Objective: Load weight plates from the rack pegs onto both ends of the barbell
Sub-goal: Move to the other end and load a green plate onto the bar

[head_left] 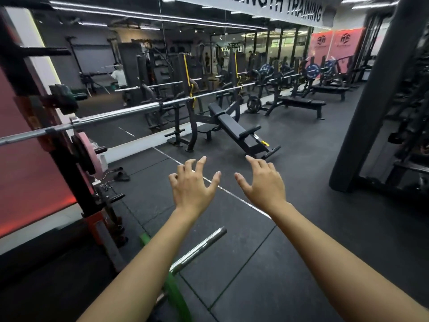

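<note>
Your left hand (190,185) and right hand (262,182) reach forward empty, fingers spread, apparently freed after the green plate (177,290) went onto the barbell end (202,246) below.

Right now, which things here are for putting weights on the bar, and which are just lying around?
For the job:
- barbell end
- green plate
- pink plate on the rack peg
- left hand, right hand, both holding nothing

Just lying around:
- incline bench
- slippers
- flat bench
</note>
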Action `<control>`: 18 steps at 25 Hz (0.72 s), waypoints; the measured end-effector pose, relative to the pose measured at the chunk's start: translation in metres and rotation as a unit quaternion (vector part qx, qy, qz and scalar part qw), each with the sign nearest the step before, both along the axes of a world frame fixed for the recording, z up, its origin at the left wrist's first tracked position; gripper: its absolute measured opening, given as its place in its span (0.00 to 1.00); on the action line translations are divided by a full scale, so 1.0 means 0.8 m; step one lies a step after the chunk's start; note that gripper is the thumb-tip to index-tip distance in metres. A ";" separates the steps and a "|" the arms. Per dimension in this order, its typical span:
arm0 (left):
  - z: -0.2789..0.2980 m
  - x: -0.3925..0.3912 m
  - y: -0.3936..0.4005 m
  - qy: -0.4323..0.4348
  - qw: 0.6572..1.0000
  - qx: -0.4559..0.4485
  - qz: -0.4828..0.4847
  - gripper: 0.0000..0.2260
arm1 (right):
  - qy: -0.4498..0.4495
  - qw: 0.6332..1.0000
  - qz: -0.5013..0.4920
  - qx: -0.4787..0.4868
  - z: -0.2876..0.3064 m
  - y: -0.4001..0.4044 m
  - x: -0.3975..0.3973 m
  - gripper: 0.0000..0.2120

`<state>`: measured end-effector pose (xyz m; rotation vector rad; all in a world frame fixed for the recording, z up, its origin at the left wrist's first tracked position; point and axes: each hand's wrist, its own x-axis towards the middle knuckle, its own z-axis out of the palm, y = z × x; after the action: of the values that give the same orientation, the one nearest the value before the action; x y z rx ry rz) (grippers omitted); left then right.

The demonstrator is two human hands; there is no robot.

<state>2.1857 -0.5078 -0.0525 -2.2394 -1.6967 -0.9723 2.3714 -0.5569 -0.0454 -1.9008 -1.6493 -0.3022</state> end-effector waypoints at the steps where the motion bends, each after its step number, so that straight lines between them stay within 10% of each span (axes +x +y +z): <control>1: -0.002 0.025 0.023 -0.002 1.000 0.001 0.001 0.29 | -0.002 1.000 0.000 -0.001 -0.003 0.023 0.025 0.31; 18: 0.001 0.404 0.435 0.001 0.995 -0.017 0.095 0.30 | -0.004 0.997 0.083 0.008 0.008 0.472 0.403 0.31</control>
<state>2.5089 -0.1599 -0.0514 -2.0512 -1.8968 -0.9019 2.6938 -0.1796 -0.0391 -1.7403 -1.7911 -0.2547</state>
